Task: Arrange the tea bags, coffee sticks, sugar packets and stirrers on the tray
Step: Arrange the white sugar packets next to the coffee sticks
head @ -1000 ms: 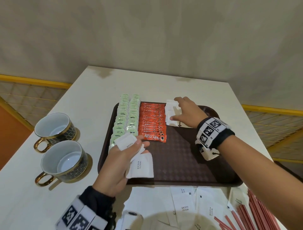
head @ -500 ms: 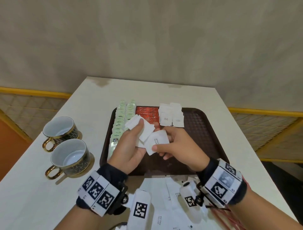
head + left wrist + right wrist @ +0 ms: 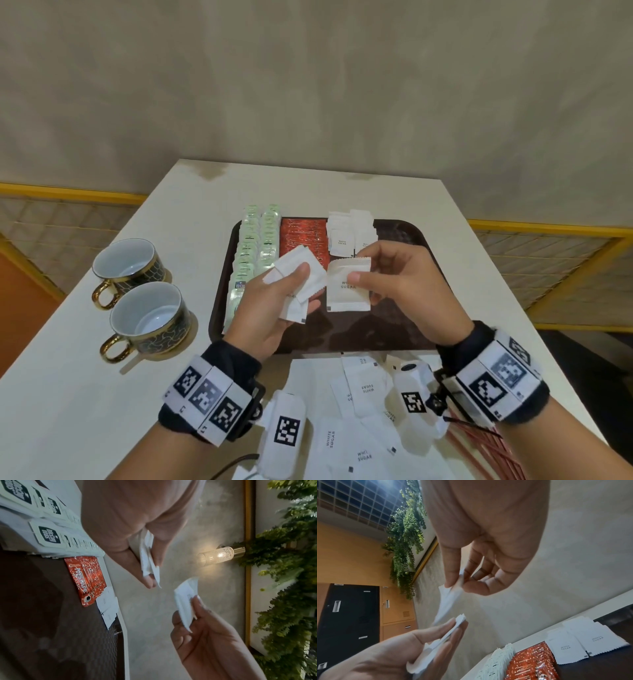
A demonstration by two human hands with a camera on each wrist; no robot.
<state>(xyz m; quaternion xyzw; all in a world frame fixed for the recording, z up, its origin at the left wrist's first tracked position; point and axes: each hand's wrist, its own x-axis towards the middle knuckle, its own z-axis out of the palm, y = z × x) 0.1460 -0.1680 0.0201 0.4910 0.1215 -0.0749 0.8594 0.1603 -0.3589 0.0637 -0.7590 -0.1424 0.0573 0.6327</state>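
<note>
L hand: thumb + fingers clamped on a small fan of white sugar packets, held above tray's near-left part.
R hand: thumb + fingertips pinching a single "WHITE SUGAR" packet, just beside the L bunch, not touching.
Tray: dark brown, on white table. Far end L to R: green tea bags in 2 rows, red Nescafe sticks, sugar stack.
Loose sugar pkts: on table near tray's front edge.
Stirrers: red, near-right of table.
Cups: 2, left of tray.
</note>
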